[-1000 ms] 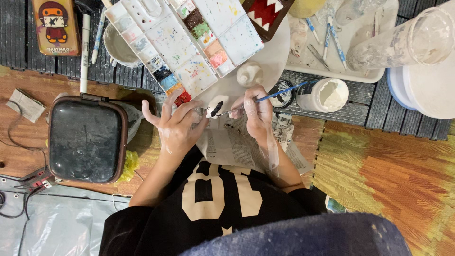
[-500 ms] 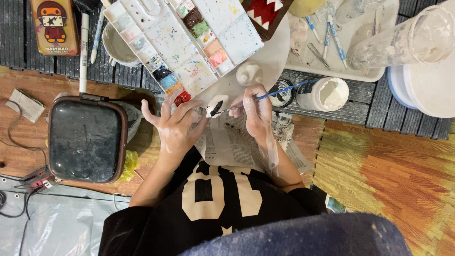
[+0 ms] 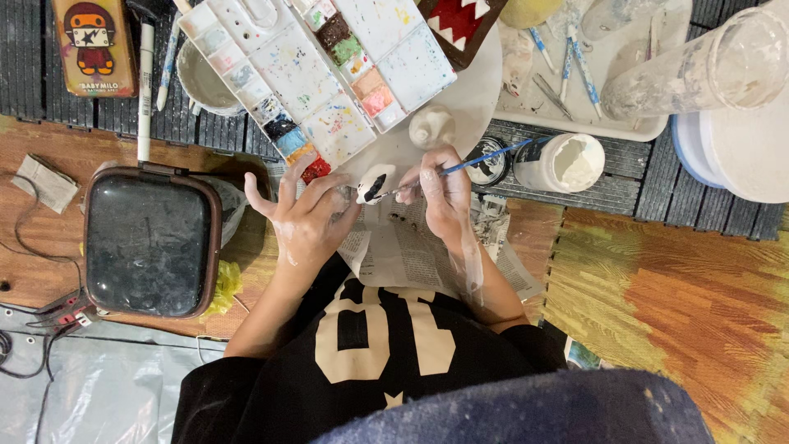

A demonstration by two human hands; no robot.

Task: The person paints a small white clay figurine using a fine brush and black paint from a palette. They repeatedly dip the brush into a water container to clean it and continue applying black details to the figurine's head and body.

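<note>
Now, your hands:
Left hand (image 3: pixel 308 218): grasps the small white figure (image 3: pixel 374 184), fingers spread, over the newspaper (image 3: pixel 411 251).
Right hand (image 3: pixel 444 193): pinches a blue brush (image 3: pixel 485 159), tip at the figure's black patch.
Figure: between both hands, just below the paint palette (image 3: pixel 320 74).
Nearby: white paint jar (image 3: pixel 563 162) right of the brush; dark tray (image 3: pixel 152 242) to your left.

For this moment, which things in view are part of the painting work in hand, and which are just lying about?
In use:
left hand holding the small white figure
right hand holding the blue brush
paint palette
open white paint jar
newspaper underneath

Lying about:
black case
spare brushes on the tray
white pen
clear cup
</note>
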